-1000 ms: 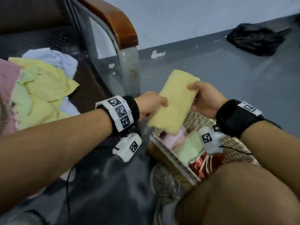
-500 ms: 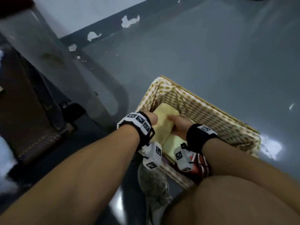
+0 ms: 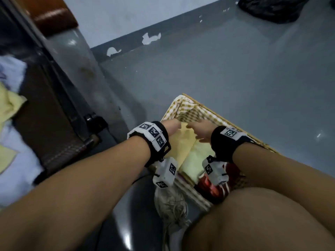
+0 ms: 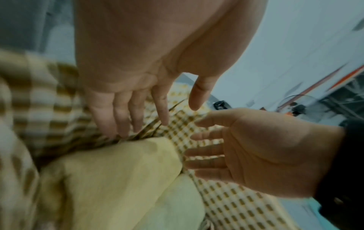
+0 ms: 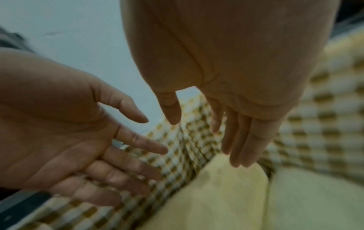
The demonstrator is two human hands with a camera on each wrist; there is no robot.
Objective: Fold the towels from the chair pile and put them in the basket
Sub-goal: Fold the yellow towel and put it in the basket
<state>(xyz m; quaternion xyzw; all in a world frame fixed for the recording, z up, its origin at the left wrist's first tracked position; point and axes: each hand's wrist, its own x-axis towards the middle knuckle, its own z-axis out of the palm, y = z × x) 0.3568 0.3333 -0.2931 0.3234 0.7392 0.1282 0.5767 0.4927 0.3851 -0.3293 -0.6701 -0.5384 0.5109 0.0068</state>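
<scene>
A wicker basket point(image 3: 188, 105) with a checked lining point(image 4: 226, 202) stands on the floor in front of me. A folded yellow towel point(image 3: 179, 144) lies in it beside a folded pale green towel point(image 3: 195, 160). My left hand point(image 3: 173, 126) and right hand point(image 3: 197, 130) hover just above the yellow towel point(image 4: 118, 171), both with straight spread fingers and holding nothing. In the wrist views the left hand point(image 4: 165, 115) and the right hand point(image 5: 204, 140) face each other over the yellow towel point(image 5: 216, 194). The unfolded towel pile point(image 3: 9, 105) lies on the chair at far left.
The chair's wooden armrest point(image 3: 54, 19) and metal leg point(image 3: 87, 73) rise left of the basket. A black bag point(image 3: 272, 8) lies on the grey floor at the back right. My shoe point(image 3: 170, 205) and knee point(image 3: 253, 223) are close to the basket's near side, where something red point(image 3: 213, 187) lies.
Both hands carried the folded yellow towel down into the basket, then let go of it. Their fingers are now straight and lifted off the towel.
</scene>
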